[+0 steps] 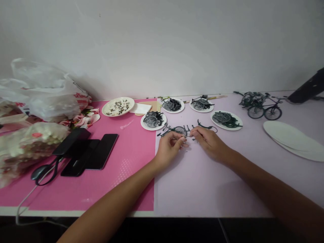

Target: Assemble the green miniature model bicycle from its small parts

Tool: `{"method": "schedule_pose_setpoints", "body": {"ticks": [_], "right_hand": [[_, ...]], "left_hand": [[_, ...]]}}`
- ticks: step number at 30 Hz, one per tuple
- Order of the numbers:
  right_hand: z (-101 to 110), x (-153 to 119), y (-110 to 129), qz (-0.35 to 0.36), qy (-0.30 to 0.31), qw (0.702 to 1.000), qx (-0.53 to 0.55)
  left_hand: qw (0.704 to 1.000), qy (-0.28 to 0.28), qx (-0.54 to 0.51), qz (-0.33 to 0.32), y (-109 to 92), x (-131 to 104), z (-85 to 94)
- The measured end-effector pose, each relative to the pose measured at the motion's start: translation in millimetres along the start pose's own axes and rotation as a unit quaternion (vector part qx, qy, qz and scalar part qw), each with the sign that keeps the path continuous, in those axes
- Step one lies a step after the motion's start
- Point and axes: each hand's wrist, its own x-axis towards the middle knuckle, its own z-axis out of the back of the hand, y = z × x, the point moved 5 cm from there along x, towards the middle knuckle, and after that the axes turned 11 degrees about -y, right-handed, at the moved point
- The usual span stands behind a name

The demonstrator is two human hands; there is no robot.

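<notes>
My left hand point(170, 146) and my right hand point(208, 141) meet over the pale lilac part of the table, each pinching at a small thin part between them. That part is too small to name. Just beyond my left hand lie miniature bicycle parts, with a spoked wheel point(180, 130) among them. A dark curved bicycle piece point(206, 126) lies behind my right hand. Paper plates of small wheels and frame parts stand farther back, among them a left plate point(153, 129) and a right plate point(225, 129).
Assembled miniature bicycles point(264, 108) stand at the back right, near a black cylinder point(307, 88). White paper plates point(286, 136) lie at right. On the pink side are a bowl point(107, 113) of small pieces, phones point(102, 152), a black box point(72, 140) and plastic bags point(48, 91).
</notes>
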Motion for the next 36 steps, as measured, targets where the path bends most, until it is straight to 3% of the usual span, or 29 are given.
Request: {"method": "schedule_pose_setpoints", "body": {"ticks": [8,17,36], "right_hand": [[-5.7,-4.3,-6.6,-0.044,0.052,0.997,0.043],[-5.1,-2.2,-12.4,-0.078,0.048,0.995,0.036],[-5.9,-1.2,-12.7,-0.061,0.031,0.997,0.021]], "left_hand": [[1.0,-0.013,-0.003,-0.002,0.9,3.1,2.6],[1.0,-0.007,-0.003,-0.008,0.2,3.1,3.5],[1.0,0.019,0.011,-0.018,2.3,-1.4,0.4]]}}
